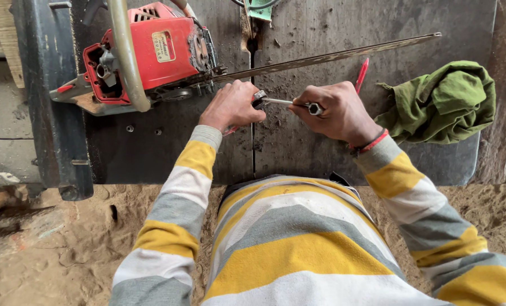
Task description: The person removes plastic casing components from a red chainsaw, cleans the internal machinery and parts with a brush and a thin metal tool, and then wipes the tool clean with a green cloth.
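Head view, looking straight down: we see a person in a sweater striped yellow, grey and white, standing at a dark metal counter (151, 153) scattered with sawdust. On it lies a red chainsaw (151, 54) on its side, its body at the upper left and its long bare guide bar (326, 56) running to the right, tilted slightly upward toward the far edge.

Both of the person's hands meet just below the bar, near the middle of the counter. The left hand (233, 106) is curled shut, its fingers pressed around a small dark part at the near end of a slim metal wrench (287, 103); what exactly that part is we cannot tell. The right hand (335, 113) is closed in a fist around the other end of the wrench, whose hexagonal socket end pokes out between the knuckles. The wrench's shaft lies nearly level between the two hands, just above the counter's surface. A red band circles the right wrist.

Just beyond the right hand, a red pen (361, 75) lies on the counter, near the bar. Farther right sits a crumpled green cloth (442, 102), well apart from the hands. Below the counter's edge we see a sawdust-covered floor (66, 249).
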